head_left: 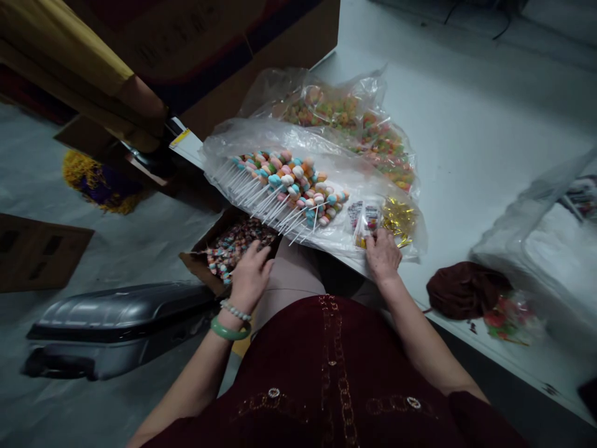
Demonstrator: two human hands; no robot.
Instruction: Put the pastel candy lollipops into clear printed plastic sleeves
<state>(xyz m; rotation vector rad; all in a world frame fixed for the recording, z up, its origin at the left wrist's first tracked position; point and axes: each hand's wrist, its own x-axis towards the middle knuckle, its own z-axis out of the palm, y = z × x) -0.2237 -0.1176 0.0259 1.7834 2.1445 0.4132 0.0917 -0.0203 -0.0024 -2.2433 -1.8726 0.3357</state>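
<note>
Lying just ahead of the right grip (384, 254): small printed packets (366, 215)

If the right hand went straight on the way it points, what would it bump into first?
Probably the small printed packets: they lie right at the right hand, though whether it touches them is unclear.

Dim, bluish light; edges stretched, blurred; soft sheen on suitcase (125, 311).
</note>
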